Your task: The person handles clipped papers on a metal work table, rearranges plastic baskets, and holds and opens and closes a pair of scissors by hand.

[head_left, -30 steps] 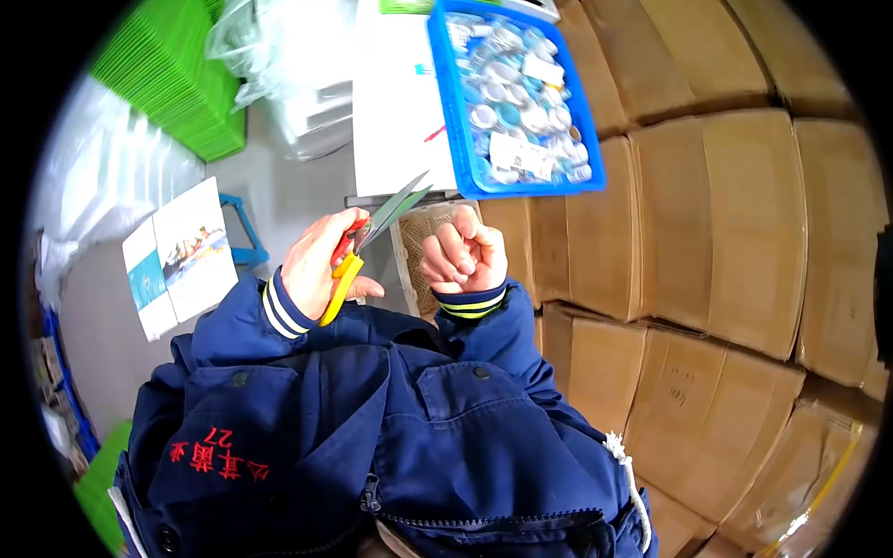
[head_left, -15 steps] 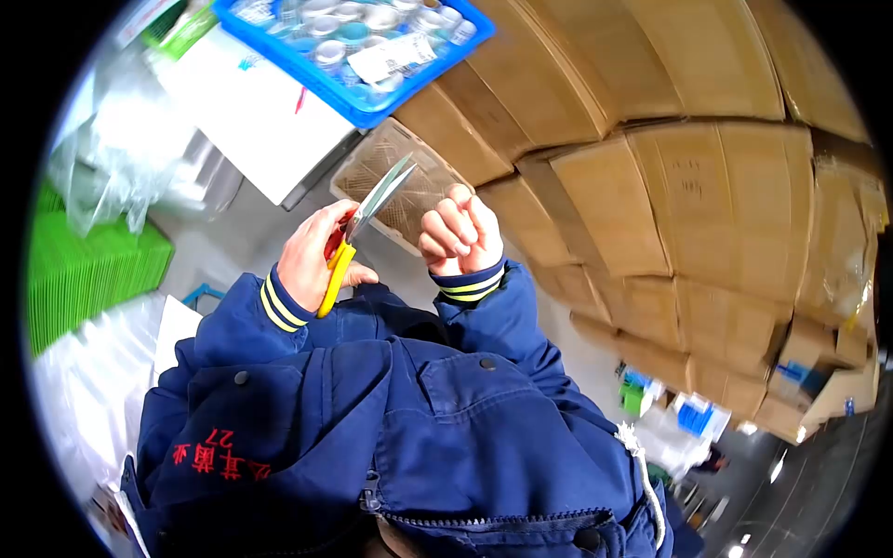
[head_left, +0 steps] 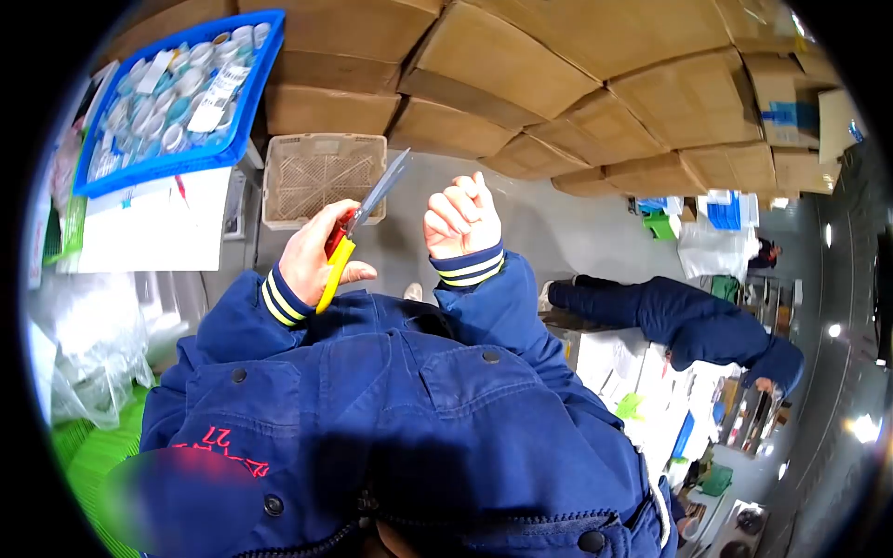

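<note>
My left hand point(head_left: 310, 253) is closed around the handles of a pair of scissors point(head_left: 337, 270) with yellow and red grips. The grey blades point up and away to the right, slightly apart near the tips. To their right, my right hand point(head_left: 462, 219) is raised with its fingers curled into a loose fist, and nothing shows in it. The two hands are apart, in front of my dark blue jacket point(head_left: 400, 400). Beyond the scissors, a beige plastic crate point(head_left: 321, 177) sits on the grey floor, its lattice bottom visible.
Left of the crate, a blue basket point(head_left: 256, 102) of small containers stands on a white tabletop point(head_left: 153, 237). Stacked cardboard boxes point(head_left: 521, 60) line the far side. At right, a person in dark blue point(head_left: 707, 321) leans over a cluttered white table point(head_left: 609, 363). Clear plastic bags point(head_left: 88, 344) lie at left.
The view has turned to the right, so the basket and crate now sit farther left and the bent-over person has come into sight. Both hands keep nearly the same pose, scissors still held.
</note>
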{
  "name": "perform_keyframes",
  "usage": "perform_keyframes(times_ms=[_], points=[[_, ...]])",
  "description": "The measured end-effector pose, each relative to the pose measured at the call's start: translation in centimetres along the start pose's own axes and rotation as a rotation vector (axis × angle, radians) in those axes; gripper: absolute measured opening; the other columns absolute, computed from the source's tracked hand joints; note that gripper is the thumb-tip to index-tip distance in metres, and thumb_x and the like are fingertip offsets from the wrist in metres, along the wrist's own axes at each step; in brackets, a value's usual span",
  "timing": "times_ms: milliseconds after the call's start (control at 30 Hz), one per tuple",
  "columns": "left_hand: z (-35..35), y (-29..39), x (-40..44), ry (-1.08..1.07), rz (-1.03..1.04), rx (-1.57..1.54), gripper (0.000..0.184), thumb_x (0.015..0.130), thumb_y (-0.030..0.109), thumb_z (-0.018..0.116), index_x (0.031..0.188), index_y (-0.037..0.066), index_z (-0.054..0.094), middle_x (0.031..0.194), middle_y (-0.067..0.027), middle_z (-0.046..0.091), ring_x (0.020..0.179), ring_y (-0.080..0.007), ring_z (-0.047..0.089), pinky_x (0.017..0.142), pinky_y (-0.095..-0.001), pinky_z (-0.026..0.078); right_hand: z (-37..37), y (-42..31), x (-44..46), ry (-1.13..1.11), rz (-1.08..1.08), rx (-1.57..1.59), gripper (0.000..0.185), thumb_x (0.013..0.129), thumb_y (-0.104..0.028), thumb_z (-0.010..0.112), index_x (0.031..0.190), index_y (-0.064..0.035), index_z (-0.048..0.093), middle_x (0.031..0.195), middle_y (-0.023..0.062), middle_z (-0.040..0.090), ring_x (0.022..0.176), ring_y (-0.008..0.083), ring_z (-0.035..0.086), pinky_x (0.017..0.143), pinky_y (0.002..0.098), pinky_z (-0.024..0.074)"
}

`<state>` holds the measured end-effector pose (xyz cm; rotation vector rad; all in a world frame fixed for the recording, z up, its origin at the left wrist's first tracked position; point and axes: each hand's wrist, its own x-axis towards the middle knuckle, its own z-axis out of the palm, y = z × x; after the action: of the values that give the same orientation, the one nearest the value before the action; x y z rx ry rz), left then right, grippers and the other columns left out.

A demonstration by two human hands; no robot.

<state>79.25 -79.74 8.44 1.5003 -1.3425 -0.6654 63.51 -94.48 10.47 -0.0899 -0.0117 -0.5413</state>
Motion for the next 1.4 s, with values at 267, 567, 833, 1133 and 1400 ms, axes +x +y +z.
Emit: perform_keyframes(times_ms=[267,567,833,1133,1400], points=[[6.9,0.7,3.4,-0.463,-0.484,-1.269,0.073,0.081,0.06,0.044,0.134,0.012,0.029,0.073,-0.0026,0.052,0.052,-0.0108,0.047,0.05,-0.0235,0.04,0.1,-4.5,-6.2,0.106,-0.275,-0.19,0.032,0.088,-0.036,0.045,0.113,-0.016,0.051,0.111,0.0079,0.055,0.106,0.0255,0.05,0.086,0.0437,0.0426],[15.9,4.3,7.3,-0.729,-0.526,-1.075,0.064,0.085,0.052,0.047,0.129,0.006,0.036,0.069,-0.0032,0.051,0.049,-0.0101,0.046,0.049,-0.022,0.04,1.1,-10.9,-14.2,0.165,-0.523,-0.198,0.074,0.082,-0.06,0.041,0.134,-0.008,0.03,0.137,0.0173,0.03,0.128,0.032,0.027,0.103,0.0467,0.0264],[26.6,6.5,10.7,-0.833,-0.669,-1.009,0.058,0.089,0.049,0.041,0.127,0.005,0.039,0.068,-0.0025,0.052,0.053,-0.0106,0.05,0.051,-0.0223,0.043,-1.4,-18.8,-21.5,0.086,-0.623,-0.268,0.084,0.082,-0.065,0.033,0.137,-0.0026,0.021,0.143,0.0178,0.017,0.133,0.0312,0.013,0.109,0.0408,0.0163],[36.6,9.2,14.6,-0.942,-0.674,-0.876,0.055,0.09,0.047,0.04,0.127,0.007,0.039,0.069,-0.0035,0.051,0.054,-0.013,0.05,0.052,-0.0232,0.042,-4.1,-25.3,-27.8,0.07,-0.81,-0.215,0.078,0.084,-0.062,0.032,0.137,-0.0052,0.022,0.144,0.0146,0.017,0.134,0.0285,0.011,0.108,0.0423,0.0159],[43.4,9.6,20.6,-1.065,-0.464,-0.831,0.047,0.089,0.029,0.048,0.124,-0.001,0.036,0.07,-0.0104,0.056,0.059,-0.0158,0.054,0.056,-0.0266,0.044,-7.9,-32.2,-28.0,0.339,-0.965,-0.323,0.06,0.087,-0.024,0.045,0.14,-0.0179,0.019,0.141,0.0114,0.027,0.127,0.0267,0.03,0.098,0.0411,0.0334]])
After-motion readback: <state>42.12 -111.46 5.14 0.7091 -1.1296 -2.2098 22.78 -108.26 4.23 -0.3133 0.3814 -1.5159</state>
